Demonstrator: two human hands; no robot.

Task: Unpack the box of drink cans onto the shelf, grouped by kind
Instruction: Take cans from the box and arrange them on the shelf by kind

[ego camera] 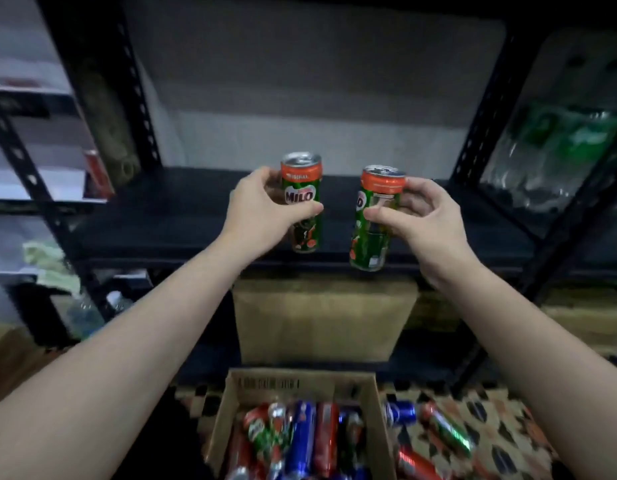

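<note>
Two green Milo cans, both upright, held over the front of the dark shelf (196, 220). L can (302, 202) wrapped by left hand (262, 209), thumb across the label. R can (376, 220) pinched by right hand (425, 220), thumb & fingers, tilted a bit. Cans apart, gap btwn them. Shelf beyond the hands bare; black uprights (137, 98) well out to each side. Below the wrists: open cardboard box (380, 410) of mixed cans, loose cans (445, 431) on patterned floor just R of it.

I have only one view, from the head camera. It looks forward and slightly down, close to the dark shelf (182, 216), with both forearms reaching ahead and the open box (380, 410) at the bottom edge.
</note>
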